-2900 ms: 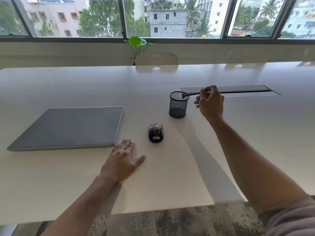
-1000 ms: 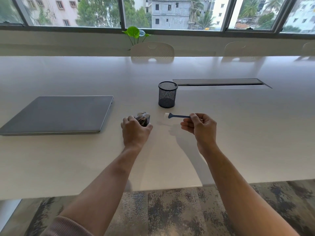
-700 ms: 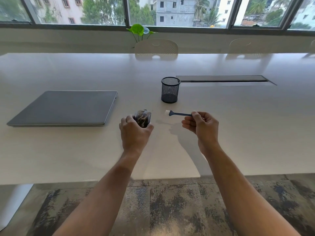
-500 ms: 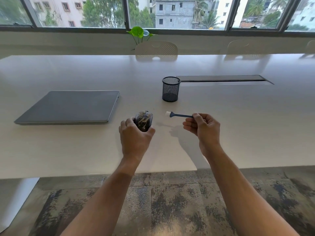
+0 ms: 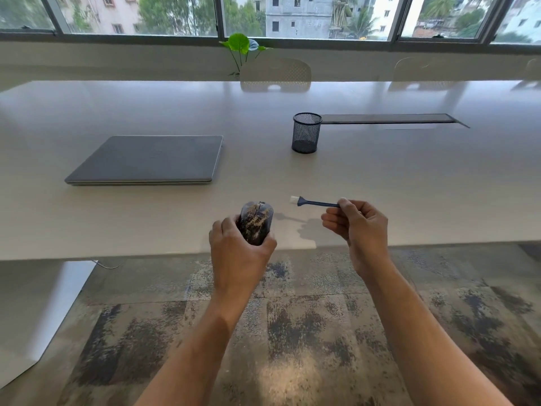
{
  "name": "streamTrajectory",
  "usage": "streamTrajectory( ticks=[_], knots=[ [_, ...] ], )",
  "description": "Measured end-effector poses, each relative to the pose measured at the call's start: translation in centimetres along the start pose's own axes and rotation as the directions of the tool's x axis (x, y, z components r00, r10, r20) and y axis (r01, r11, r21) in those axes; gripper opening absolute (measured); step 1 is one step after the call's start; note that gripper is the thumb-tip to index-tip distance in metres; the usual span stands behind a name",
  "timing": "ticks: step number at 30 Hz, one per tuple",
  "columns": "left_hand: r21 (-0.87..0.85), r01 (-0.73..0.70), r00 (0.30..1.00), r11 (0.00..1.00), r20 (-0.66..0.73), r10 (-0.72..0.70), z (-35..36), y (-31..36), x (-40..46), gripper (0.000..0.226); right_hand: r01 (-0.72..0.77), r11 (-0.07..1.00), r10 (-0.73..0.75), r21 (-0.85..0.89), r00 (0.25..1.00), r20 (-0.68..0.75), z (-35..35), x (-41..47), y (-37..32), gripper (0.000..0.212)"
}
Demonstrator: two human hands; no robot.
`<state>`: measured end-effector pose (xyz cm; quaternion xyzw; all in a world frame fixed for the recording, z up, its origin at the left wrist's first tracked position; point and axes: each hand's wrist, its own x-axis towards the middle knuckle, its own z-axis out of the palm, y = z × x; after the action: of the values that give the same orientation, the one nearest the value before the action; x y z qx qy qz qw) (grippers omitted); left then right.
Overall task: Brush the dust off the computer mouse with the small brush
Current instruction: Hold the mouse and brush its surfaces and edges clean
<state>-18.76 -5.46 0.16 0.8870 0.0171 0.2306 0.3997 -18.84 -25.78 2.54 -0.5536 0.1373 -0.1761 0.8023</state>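
Observation:
A black computer mouse (image 5: 256, 221), speckled with brownish dust on top, is lifted off the white table (image 5: 409, 186) near its front edge. My left hand (image 5: 238, 253) grips its rear from below and behind, fingers curled round its sides. My right hand (image 5: 355, 227) pinches the handle of a small dark blue brush (image 5: 314, 203), which points left with its white bristle tip a short gap to the right of the mouse. Brush and mouse are apart.
A shut grey laptop (image 5: 149, 159) lies on the table at the left. A black mesh pen cup (image 5: 306, 132) stands behind the brush, beside a long cable slot (image 5: 386, 118). White chairs (image 5: 275, 73) and a plant (image 5: 241, 49) are at the far side.
My right hand took the brush from the pen cup and brought it near. My left hand picked up the mouse and lifted it toward the table's front edge. The view has pulled back.

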Motion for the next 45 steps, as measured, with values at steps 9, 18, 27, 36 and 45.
streamTrajectory(
  ticks=[9, 18, 27, 36, 45],
  knots=[
    [-0.018, 0.02, 0.997, 1.0, 0.073, -0.019, -4.2, -3.0, -6.2, 0.065, -0.029, 0.999, 0.03, -0.025, 0.999, 0.044, -0.5, -6.2, 0.8, 0.004],
    [-0.008, 0.025, 0.993, 1.0, 0.114, -0.024, -5.6, -4.5, -10.1, 0.07, -0.092, 0.992, 0.102, -0.081, 0.987, 0.127, -0.6, -8.9, 1.7, 0.005],
    [-0.026, 0.038, 0.995, 0.999, 0.091, -0.035, -5.4, -4.5, -13.0, 0.073, -0.097, 0.979, 0.139, -0.177, 0.962, 0.237, -0.3, -9.2, 2.3, 0.006],
    [-0.034, 0.049, 0.996, 0.998, 0.073, -0.046, -4.9, -3.4, -14.7, 0.075, -0.109, 0.957, 0.19, -0.27, 0.936, 0.297, -0.4, -9.3, 2.8, 0.01],
    [-0.032, 0.092, 0.992, 0.995, 0.084, -0.089, -4.7, -3.7, -14.6, 0.077, -0.096, 0.927, 0.205, -0.363, 0.94, 0.274, -1.7, -8.9, 2.1, 0.009]
  ],
)
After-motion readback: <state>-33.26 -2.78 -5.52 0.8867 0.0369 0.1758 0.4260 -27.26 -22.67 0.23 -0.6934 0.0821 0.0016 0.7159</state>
